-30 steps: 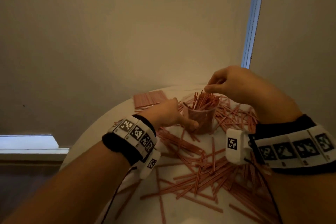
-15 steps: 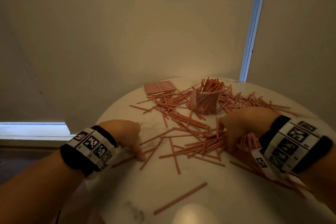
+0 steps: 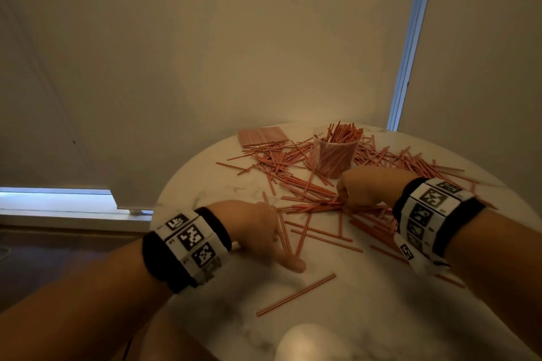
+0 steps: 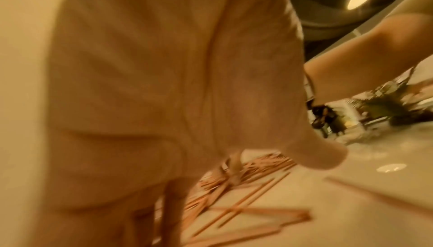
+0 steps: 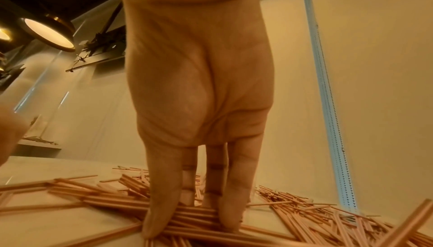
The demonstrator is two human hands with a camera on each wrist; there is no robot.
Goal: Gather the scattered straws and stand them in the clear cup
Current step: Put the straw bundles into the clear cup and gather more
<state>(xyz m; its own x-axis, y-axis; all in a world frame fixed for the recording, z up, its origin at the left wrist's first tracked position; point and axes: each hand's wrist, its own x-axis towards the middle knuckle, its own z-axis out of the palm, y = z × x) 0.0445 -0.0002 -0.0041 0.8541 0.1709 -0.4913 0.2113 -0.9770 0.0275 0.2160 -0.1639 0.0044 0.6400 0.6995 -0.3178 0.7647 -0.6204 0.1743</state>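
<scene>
Shifted since half a second back: left hand (image 3: 255, 231), inward to the straws (image 3: 308, 205); right hand (image 3: 366, 189), slightly toward cup (image 3: 335, 155). Right fingers (image 5: 234, 186): clamped with thumb round a flat sheaf of straws on table (image 3: 366, 302). Left fingers (image 4: 173, 204): released, pointing down, tips among loose straws; thumb splayed sideways; view blurred. Cup: upright, just beyond right knuckles, packed with standing straws. More straws scattered either side of both sets of fingertips.

Round marble table (image 3: 366, 316) before beige blinds (image 3: 234, 38), blue daylight gap (image 3: 409, 47) between, ceiling lamp (image 5: 48, 33) overhead.
</scene>
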